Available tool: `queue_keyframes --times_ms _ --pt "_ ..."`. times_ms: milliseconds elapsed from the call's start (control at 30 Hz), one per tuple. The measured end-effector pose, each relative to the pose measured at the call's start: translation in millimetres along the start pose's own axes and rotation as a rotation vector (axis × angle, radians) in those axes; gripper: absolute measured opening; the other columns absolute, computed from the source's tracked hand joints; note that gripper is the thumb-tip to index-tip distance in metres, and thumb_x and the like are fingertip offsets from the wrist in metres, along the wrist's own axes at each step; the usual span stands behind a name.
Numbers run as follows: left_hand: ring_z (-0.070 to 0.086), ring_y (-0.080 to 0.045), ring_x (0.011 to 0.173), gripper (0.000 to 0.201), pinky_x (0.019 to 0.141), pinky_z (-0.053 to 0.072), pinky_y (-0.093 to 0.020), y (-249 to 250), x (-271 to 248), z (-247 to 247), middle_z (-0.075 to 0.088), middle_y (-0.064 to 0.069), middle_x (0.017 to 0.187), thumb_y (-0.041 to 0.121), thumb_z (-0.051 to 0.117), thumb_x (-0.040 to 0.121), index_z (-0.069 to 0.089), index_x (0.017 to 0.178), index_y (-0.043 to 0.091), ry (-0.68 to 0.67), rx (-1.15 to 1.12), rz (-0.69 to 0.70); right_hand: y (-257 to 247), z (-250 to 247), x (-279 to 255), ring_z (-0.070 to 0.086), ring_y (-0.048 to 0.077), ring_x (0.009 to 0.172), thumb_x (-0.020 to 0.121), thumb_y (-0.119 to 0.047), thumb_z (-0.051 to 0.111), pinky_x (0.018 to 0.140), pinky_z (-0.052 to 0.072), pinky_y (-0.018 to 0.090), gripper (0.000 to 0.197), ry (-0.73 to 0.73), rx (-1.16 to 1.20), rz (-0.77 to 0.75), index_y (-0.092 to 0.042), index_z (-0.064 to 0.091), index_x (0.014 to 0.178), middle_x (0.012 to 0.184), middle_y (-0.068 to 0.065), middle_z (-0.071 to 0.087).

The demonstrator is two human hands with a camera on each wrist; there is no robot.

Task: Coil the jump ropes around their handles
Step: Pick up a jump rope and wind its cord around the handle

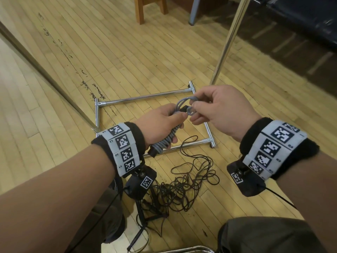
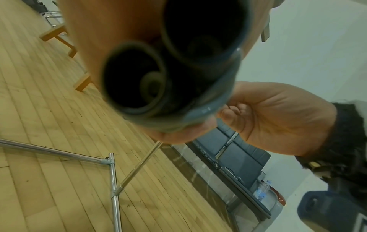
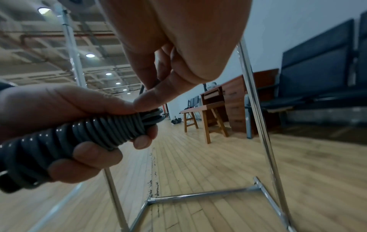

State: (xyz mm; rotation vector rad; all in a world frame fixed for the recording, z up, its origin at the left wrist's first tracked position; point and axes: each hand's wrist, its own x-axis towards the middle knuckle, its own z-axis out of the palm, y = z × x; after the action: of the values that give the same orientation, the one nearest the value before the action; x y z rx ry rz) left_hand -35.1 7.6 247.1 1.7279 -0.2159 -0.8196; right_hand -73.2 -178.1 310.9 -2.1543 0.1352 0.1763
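Tangled black rope [image 1: 189, 181] loose on floor [image 1: 73, 70], nearest. Left grip [image 1: 156, 125] wrapped round grey rope bundle [image 1: 166, 138], coiled over its handles, held in air. Right grip [image 1: 217, 108] pinching rope's end loop [image 1: 184, 102]. Chrome rack base [image 1: 138, 99] on floor beyond.

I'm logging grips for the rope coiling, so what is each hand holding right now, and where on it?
The left hand grips the grey jump rope around its coiled handles. The right hand pinches the rope's loose end loop at the top.
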Motion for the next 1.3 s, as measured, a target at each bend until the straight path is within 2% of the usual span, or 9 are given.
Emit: queue_keyframes --times_ms 100,233,467,667,767,900,1000,1133,1300 --pt "0.068 -0.018 0.065 0.019 0.056 0.056 -0.034 0 1 -1 0.069 -0.004 0.104 0.035 0.058 0.108 0.06 0.122 0.023 0.013 0.005 0.024 2 1 0 0.078 0.022 0.078 0.099 -0.003 0.064 0.076 0.066 0.037 0.007 0.005 0.279 0.094 -0.005 0.071 0.102 0.09 0.015 0.077" --pt "0.07 -0.02 0.07 0.017 0.063 0.058 -0.039 -2 -1 -1 0.073 -0.005 0.11 0.032 0.062 0.107 0.062 0.121 0.024 0.018 -0.028 0.026 2 0 0 0.077 0.023 0.08 0.098 0.0 0.064 0.074 0.066 0.032 0.009 -0.019 0.497 0.184 0.002 0.066 0.107 0.094 0.021 0.073" --pt "0.071 -0.022 0.073 0.028 0.063 0.06 -0.039 0 -7 -3 0.07 -0.015 0.12 0.018 0.066 0.104 0.06 0.131 0.016 -0.094 -0.155 -0.003 4 -1 0 0.077 0.025 0.079 0.096 0.002 0.065 0.067 0.064 0.026 0.013 -0.062 0.579 0.204 0.002 0.064 0.109 0.094 0.024 0.074" --pt "0.063 -0.023 0.062 0.031 0.051 0.058 -0.033 10 -14 -1 0.065 -0.015 0.106 0.011 0.056 0.106 0.054 0.135 0.001 -0.136 -0.346 -0.013 13 -1 0 0.075 0.022 0.074 0.095 -0.003 0.07 0.058 0.058 0.027 0.009 -0.012 0.373 0.043 -0.007 0.069 0.103 0.088 0.012 0.076" --pt "0.061 -0.023 0.059 0.028 0.048 0.057 -0.032 12 -17 1 0.066 -0.015 0.101 0.012 0.058 0.105 0.057 0.131 0.002 -0.14 -0.436 -0.022 15 4 -1 0.073 0.021 0.072 0.095 -0.003 0.07 0.062 0.06 0.029 0.008 0.04 0.29 -0.047 -0.007 0.069 0.102 0.088 0.013 0.075" --pt "0.061 -0.022 0.058 0.048 0.046 0.056 -0.031 16 -17 0 0.068 -0.014 0.097 0.021 0.065 0.093 0.056 0.134 -0.001 -0.157 -0.523 -0.057 13 6 -2 0.073 0.017 0.072 0.095 -0.005 0.07 0.066 0.061 0.027 0.008 0.095 0.167 -0.147 -0.011 0.069 0.101 0.085 0.006 0.075" --pt "0.061 -0.016 0.054 0.042 0.045 0.054 -0.029 18 -15 -1 0.07 -0.008 0.094 0.026 0.06 0.097 0.053 0.13 0.002 -0.207 -0.586 -0.117 10 1 -1 0.071 0.019 0.08 0.096 -0.012 0.07 0.076 0.061 0.035 0.006 0.112 0.036 -0.216 -0.015 0.07 0.1 0.087 0.005 0.073" --pt "0.06 -0.014 0.052 0.031 0.044 0.053 -0.027 20 -14 -2 0.07 -0.004 0.09 0.029 0.053 0.101 0.055 0.118 0.004 -0.218 -0.618 -0.172 6 -4 -3 0.06 0.005 0.081 0.097 -0.022 0.067 0.074 0.051 0.024 0.004 0.125 -0.259 -0.328 -0.024 0.069 0.099 0.084 -0.014 0.065" --pt "0.059 -0.014 0.052 0.028 0.044 0.053 -0.027 21 -14 0 0.071 -0.004 0.089 0.029 0.055 0.102 0.057 0.117 0.006 -0.199 -0.659 -0.222 -3 -6 -2 0.047 0.008 0.076 0.101 -0.019 0.059 0.063 0.035 0.023 0.006 0.033 -0.636 -0.433 -0.023 0.061 0.097 0.086 -0.014 0.05"
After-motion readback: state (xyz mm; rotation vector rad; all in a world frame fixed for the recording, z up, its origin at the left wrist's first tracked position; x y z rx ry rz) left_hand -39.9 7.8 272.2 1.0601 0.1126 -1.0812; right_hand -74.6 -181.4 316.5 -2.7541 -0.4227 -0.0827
